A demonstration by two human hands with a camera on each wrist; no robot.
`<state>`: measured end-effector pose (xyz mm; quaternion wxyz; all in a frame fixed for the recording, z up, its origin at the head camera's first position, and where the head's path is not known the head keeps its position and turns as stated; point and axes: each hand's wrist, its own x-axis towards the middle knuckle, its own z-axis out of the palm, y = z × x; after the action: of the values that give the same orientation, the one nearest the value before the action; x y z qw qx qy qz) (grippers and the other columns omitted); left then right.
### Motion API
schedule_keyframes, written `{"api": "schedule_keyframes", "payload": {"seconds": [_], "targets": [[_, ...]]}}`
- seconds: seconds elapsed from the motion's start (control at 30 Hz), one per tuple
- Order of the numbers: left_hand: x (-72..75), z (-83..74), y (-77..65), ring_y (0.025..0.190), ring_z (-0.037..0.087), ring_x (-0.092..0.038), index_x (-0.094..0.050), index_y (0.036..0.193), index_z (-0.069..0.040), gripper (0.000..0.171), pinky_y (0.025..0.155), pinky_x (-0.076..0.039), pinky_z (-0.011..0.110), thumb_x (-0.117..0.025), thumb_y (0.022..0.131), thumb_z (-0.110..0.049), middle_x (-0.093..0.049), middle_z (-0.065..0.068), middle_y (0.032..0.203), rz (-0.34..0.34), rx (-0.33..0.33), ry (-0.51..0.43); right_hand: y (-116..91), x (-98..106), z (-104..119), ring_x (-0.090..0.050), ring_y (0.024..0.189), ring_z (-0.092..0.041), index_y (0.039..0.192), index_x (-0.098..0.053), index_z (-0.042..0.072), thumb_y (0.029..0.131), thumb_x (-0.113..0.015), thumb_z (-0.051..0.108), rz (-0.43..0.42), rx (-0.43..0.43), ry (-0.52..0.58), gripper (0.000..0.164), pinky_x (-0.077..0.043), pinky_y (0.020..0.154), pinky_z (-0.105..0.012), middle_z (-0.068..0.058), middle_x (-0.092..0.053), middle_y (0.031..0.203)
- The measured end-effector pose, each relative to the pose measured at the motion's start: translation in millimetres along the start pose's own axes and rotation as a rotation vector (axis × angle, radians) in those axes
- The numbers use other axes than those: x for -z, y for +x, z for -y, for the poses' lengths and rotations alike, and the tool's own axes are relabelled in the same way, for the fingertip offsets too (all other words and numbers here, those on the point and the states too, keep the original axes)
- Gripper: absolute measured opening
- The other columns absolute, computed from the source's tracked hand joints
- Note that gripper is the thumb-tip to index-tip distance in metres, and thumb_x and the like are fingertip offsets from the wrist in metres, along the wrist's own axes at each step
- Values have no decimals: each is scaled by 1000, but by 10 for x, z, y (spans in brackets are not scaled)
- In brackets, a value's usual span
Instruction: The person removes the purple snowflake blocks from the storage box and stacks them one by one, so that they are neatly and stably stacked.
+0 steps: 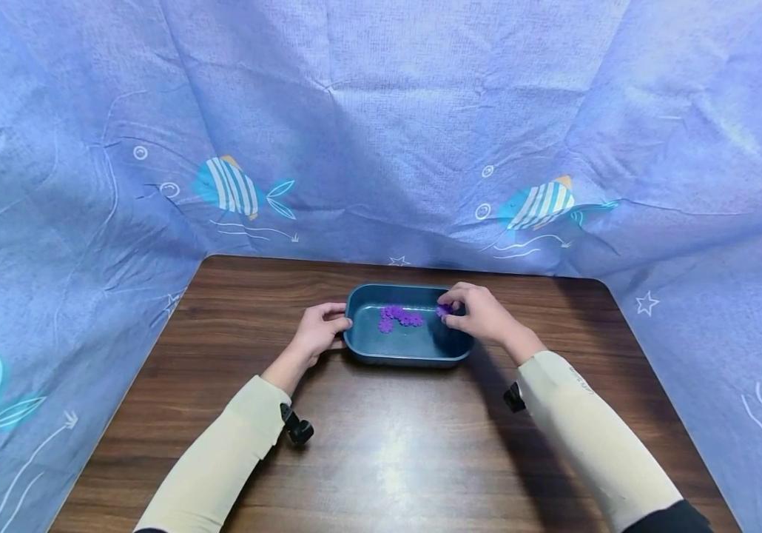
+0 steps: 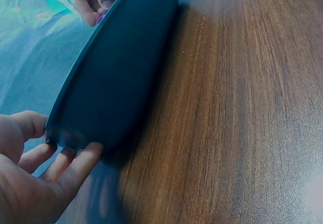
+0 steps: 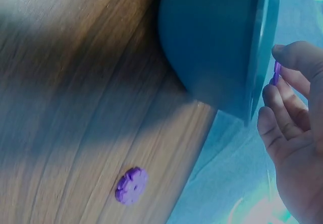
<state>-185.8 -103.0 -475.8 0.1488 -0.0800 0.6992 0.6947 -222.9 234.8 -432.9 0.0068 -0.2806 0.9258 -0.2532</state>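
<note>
A deep teal rectangular tub [image 1: 408, 361] with rounded corners stands on the table. My left hand [image 1: 316, 331] grips its left end, thumb at the rim and fingers against the outer wall. Over the tub's right end, my right hand [image 1: 485, 317] pinches a purple flower-shaped disc [image 3: 276, 73] between thumb and fingertips. Several matching purple discs [image 1: 397, 314] lie clustered on the tub's floor, left of its middle. One more purple disc [image 3: 132, 185] rests on the tabletop by the tub's right end in the right wrist view; the head view does not show it.
The dark wood-grain table [image 1: 381, 444] has rounded far corners. Blue cloth with printed fish [image 1: 381, 148] hangs behind and along both sides. Each forearm wears a light sleeve [image 1: 221, 444] with a black wrist camera [image 1: 297, 427].
</note>
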Motion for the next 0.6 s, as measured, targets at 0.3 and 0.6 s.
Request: {"api": "schedule_keyframes", "payload": {"seconds": [0.3, 0.6], "targets": [[6, 19, 11, 114, 35, -68, -58, 140, 0, 43, 80, -65, 40, -64, 97, -3, -61, 26, 137, -2, 4, 13, -138, 157, -89, -61, 78, -21, 113, -76, 5, 84, -79, 10, -23, -46, 4, 29, -52, 69, -32, -8, -65, 99], [3, 2, 18, 113, 34, -68, -58, 140, 1, 44, 76, -65, 39, -64, 96, -1, -61, 27, 136, 0, 0, 6, -288, 226, -280, -64, 89, -24, 112, -76, 5, 81, -79, 7, -82, -42, -12, 31, -53, 74, -36, -8, -69, 101]]}}
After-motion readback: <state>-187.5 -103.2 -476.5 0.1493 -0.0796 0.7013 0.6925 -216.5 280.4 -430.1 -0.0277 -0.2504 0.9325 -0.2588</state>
